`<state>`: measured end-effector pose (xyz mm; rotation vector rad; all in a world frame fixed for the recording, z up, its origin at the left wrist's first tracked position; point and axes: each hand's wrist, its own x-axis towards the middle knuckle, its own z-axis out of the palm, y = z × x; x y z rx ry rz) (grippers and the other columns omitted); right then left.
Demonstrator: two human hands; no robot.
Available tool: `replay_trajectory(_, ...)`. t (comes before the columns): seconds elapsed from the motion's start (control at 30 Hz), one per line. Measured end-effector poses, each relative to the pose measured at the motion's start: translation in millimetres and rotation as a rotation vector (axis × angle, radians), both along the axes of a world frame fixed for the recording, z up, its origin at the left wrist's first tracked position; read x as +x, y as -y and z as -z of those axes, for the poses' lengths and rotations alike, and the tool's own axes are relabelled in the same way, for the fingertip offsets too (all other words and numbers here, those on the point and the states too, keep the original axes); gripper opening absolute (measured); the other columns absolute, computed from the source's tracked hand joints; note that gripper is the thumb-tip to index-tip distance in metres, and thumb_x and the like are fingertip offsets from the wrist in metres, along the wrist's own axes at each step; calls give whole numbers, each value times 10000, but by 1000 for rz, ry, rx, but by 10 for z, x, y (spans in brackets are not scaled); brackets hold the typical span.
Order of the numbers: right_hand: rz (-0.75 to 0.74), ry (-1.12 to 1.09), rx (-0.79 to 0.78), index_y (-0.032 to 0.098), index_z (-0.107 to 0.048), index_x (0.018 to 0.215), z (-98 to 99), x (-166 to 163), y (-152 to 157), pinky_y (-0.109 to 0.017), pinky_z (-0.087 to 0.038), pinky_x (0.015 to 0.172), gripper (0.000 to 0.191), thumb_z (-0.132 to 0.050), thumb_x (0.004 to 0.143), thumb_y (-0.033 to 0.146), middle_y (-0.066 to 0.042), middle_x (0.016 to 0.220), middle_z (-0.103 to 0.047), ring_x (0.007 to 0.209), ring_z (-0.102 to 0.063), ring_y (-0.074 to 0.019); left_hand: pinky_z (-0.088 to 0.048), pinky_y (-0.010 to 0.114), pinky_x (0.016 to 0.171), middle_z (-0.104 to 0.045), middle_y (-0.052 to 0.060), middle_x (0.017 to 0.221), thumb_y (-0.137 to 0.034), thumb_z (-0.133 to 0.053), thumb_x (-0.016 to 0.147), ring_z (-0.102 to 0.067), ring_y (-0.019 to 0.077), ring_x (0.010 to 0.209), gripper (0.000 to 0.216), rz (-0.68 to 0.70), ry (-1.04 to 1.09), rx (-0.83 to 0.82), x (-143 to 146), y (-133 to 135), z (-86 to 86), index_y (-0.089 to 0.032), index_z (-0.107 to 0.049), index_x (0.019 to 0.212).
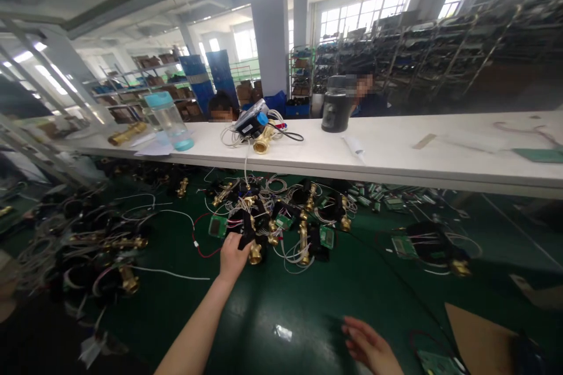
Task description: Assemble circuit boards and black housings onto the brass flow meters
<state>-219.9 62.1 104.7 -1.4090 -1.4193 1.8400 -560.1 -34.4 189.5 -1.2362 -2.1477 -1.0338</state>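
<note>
My left hand [232,256] reaches far forward over the green worktop [308,304]. Its fingers are closed round a black housing with a brass fitting [251,246] at the near edge of a pile of such assemblies [281,217], with white and red wires and small green circuit boards. My right hand [368,344] hovers low at the near right with fingers loosely spread, holding nothing. A green circuit board [435,362] lies just right of it.
A long white shelf [396,152] crosses above the worktop, carrying a clear bottle with a blue lid [169,120], brass fittings [127,133], a wired meter unit [259,129] and a black flask [336,104]. Two people sit behind it. More assemblies [101,252] lie at left, cardboard [479,340] at right.
</note>
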Motion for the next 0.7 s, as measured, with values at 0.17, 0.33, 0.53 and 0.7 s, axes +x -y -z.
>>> replay_trajectory(0.17,-408,67,619,121,-629,965,-531,-1239,-692,-353,-559,678,434,-393,776,432,-136,848,-695,748,-671,-234,-514,299,618,-579,38,698,-370,-540,845,-590,178,666,220,16,-30,18,32,40,58,-181,-584,741)
replay_trajectory(0.33,-488,98,991,110,-540,1209,-882,-2871,-1038,-447,-343,1046,418,-523,800,193,-164,1255,-544,1201,-465,-287,-525,278,572,-587,32,669,-346,-502,876,-599,166,620,213,54,-66,55,-67,124,140,-194,-560,738)
replay_trajectory(0.53,-585,191,1163,127,-593,1085,-873,-4163,-1208,-469,-395,985,229,-596,860,172,-104,1183,-577,1138,-517,-244,-546,278,554,-606,43,666,-329,-525,861,-620,180,611,153,110,9,73,-368,297,255,-231,-557,747)
replay_trajectory(0.7,-466,290,1172,129,-631,910,-828,-3911,-1334,-401,-440,934,125,-609,788,114,-77,1024,-643,1044,-565,-222,-548,262,574,-602,33,669,-383,-515,871,-616,165,615,192,122,31,108,-772,444,205,-217,-556,782)
